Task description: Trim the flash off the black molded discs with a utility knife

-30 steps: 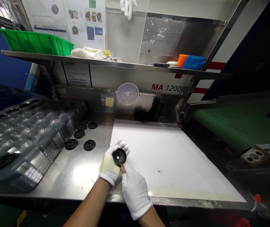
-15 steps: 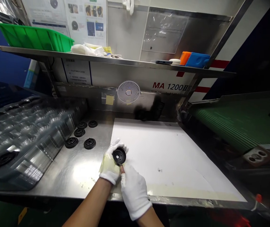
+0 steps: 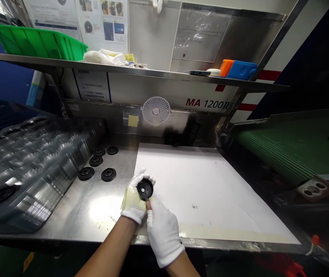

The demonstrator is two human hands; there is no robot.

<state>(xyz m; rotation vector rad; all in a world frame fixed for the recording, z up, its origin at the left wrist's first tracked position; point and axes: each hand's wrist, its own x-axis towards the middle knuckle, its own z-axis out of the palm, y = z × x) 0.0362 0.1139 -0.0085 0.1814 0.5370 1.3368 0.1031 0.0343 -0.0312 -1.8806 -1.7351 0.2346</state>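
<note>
My left hand (image 3: pixel 134 200), in a white glove with a yellowish film over the palm, is closed around a black grooved wheel (image 3: pixel 145 189). The wheel is tilted, with its hollow face and pale centre hole toward me. Against the lower rim of the wheel rests the bare thumb tip of my right hand (image 3: pixel 163 229), also white-gloved. The other fingers of that hand are curled, and whatever they may hold is hidden. Left of my hands, several similar black wheels (image 3: pixel 108 174) lie flat on the metal table (image 3: pixel 75 215).
A white sheet (image 3: pixel 193 181) covers the table's right part. Clear plastic trays (image 3: pixel 34 169) with black wheels stand at the left. A small white fan (image 3: pixel 156 110) is behind, below a shelf (image 3: pixel 164 74) with a green bin (image 3: pixel 37 42). A green conveyor (image 3: pixel 291 150) runs at the right.
The view has shifted very slightly. Both hands keep nearly the same place and grip at the black wheel, and the wheels on the table have not moved.
</note>
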